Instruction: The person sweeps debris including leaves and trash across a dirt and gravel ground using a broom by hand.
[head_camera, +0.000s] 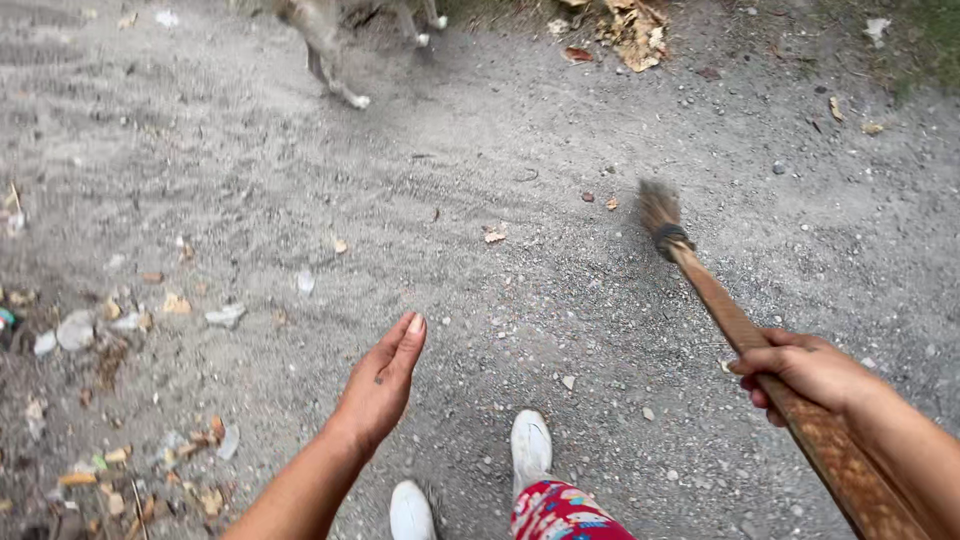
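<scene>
My right hand (805, 372) grips the brown wooden handle of a broom (745, 335) that slants up to the left. Its bristle head (658, 207) is blurred just above the gravel ground. My left hand (385, 380) is held out flat over the ground with fingers straight and together, holding nothing. Below it my two white shoes (528, 447) and a red patterned trouser leg (560, 512) show at the bottom edge.
Grey sandy gravel covers the ground. Scattered litter and dry leaves (120, 330) lie along the left side. A pile of dry leaves (632, 32) sits at the top. The legs of a light-coloured animal (330, 50) stand at the top left.
</scene>
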